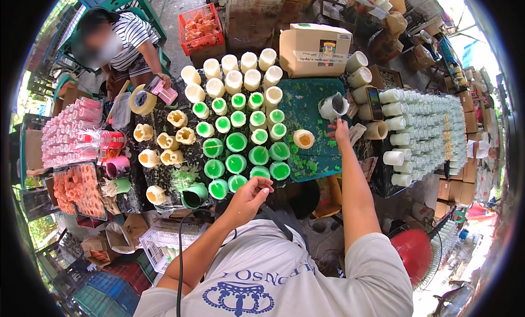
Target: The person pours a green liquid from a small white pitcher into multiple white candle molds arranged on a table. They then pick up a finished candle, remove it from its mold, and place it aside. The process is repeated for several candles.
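My left hand (252,192) hovers at the near edge of rows of green-filled candles (236,163), its fingers loosely curled and apart, holding nothing visible. My right hand (339,130) reaches to a grey metal pitcher (332,107) on a wax-spattered teal tray (301,98), fingers apart just below it; whether the thumb touches it is unclear. A cream cup with amber inside (303,139) sits left of that hand. Taller cream candles (234,82) stand behind the green ones. Cream flower-shaped candles (169,142) and a dark green jug (194,195) are at the left.
A co-worker (131,43) sits at the back left, holding a pink item (164,86). Pink candles (71,125) fill the far left, white candles (421,131) the right. A cardboard box (311,54), orange crate (200,30) and red fan (410,254) surround the work area.
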The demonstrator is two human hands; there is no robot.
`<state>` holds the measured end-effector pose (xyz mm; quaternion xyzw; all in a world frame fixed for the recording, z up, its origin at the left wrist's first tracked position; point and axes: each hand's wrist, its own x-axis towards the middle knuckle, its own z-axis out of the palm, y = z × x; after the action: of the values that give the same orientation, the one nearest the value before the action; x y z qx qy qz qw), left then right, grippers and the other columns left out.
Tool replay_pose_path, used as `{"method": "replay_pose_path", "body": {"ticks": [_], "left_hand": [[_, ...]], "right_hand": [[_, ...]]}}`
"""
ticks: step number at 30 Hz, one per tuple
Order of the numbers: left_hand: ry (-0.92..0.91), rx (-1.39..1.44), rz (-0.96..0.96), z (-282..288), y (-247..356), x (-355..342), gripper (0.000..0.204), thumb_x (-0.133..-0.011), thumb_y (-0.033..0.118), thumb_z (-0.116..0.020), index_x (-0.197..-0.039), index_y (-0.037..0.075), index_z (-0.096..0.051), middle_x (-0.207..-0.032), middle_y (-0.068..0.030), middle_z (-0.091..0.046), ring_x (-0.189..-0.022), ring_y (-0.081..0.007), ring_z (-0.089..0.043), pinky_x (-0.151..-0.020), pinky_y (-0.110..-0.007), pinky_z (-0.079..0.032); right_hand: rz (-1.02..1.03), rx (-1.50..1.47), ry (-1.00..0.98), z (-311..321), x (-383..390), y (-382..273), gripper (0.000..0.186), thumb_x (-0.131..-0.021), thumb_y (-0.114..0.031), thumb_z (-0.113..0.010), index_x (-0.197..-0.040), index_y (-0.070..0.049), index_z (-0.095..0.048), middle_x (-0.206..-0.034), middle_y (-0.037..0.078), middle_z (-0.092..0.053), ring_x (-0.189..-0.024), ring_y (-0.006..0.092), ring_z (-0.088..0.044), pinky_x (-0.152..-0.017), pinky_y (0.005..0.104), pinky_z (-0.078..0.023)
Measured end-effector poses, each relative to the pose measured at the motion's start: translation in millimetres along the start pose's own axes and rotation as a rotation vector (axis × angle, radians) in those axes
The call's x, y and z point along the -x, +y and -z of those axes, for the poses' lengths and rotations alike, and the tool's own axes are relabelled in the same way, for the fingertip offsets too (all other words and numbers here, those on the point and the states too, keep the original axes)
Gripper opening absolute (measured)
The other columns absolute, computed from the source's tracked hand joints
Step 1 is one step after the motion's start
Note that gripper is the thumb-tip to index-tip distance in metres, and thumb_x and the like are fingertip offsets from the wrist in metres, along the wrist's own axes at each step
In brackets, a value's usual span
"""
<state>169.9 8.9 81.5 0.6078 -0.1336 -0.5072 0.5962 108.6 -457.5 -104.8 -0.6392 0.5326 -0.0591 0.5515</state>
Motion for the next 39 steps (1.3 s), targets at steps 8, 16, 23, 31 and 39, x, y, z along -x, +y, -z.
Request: {"method": "replay_pose_path", "body": {"ticks": [8, 16, 23, 31, 39], "left_hand": [[0.056, 0.09, 0.023, 0, -2, -26, 0.026, -0.109, 0.017, -0.058, -0.132, 0.005, -0.061, -0.114, -0.0046, -0.072, -0.092, -0.0101, -0.059, -0.086, -0.029, -0.053], [0.063, 0.034, -0.071, -16, -2, 10, 0.025, -0.111, 0.018, -0.056, -0.132, 0.004, -0.06, -0.119, -0.0056, -0.067, -0.11, -0.0117, -0.063, -0.089, -0.029, -0.052], [-0.195, 0.315, 0.215, -10, -28, 201, 0.039, -0.11, 0.038, -0.061, -0.13, 0.005, -0.062, -0.096, 0.0058, -0.053, -0.083, -0.0036, -0.047, -0.071, -0.022, -0.04], [0.637, -0.598, 0.514, 65, -68, 383, 0.028, -0.105, 0.027, -0.059, -0.105, 0.002, -0.071, -0.084, -0.005, -0.065, -0.074, -0.0139, -0.061, -0.071, -0.035, -0.05], [0.548, 0.745, -0.138, 68, -98, 256, 0.088, -0.104, 0.076, -0.045, -0.158, 0.007, -0.041, -0.144, -0.0166, -0.063, -0.121, -0.0289, -0.07, -0.102, -0.044, -0.057]], "right_hand": [[0.651, 0.802, 0.001, -42, 127, -30, 0.06, -0.094, -0.04, -0.076, -0.142, -0.008, -0.059, -0.133, 0.018, -0.065, -0.118, 0.0362, -0.067, -0.096, 0.0498, -0.055], [0.695, 0.492, 0.279, -62, 122, -13, 0.02, -0.094, -0.014, -0.065, -0.101, -0.001, -0.078, -0.101, 0.021, -0.076, -0.098, 0.0413, -0.073, -0.09, 0.0493, -0.057], [0.656, -0.033, 0.051, -55, 224, -26, 0.016, -0.105, -0.009, -0.06, -0.11, 0.001, -0.07, -0.089, 0.005, -0.071, -0.065, 0.0088, -0.063, -0.059, 0.0244, -0.05], [0.623, -0.199, -0.539, -106, 361, -47, 0.017, -0.104, 0.001, -0.057, -0.117, 0.006, -0.066, -0.103, 0.009, -0.072, -0.075, 0.0088, -0.067, -0.063, 0.0236, -0.058], [1.003, 0.029, -0.923, -200, 479, -69, 0.015, -0.099, 0.0, -0.066, -0.114, 0.003, -0.067, -0.105, 0.011, -0.067, -0.077, 0.0143, -0.068, -0.066, 0.0287, -0.058]]}}
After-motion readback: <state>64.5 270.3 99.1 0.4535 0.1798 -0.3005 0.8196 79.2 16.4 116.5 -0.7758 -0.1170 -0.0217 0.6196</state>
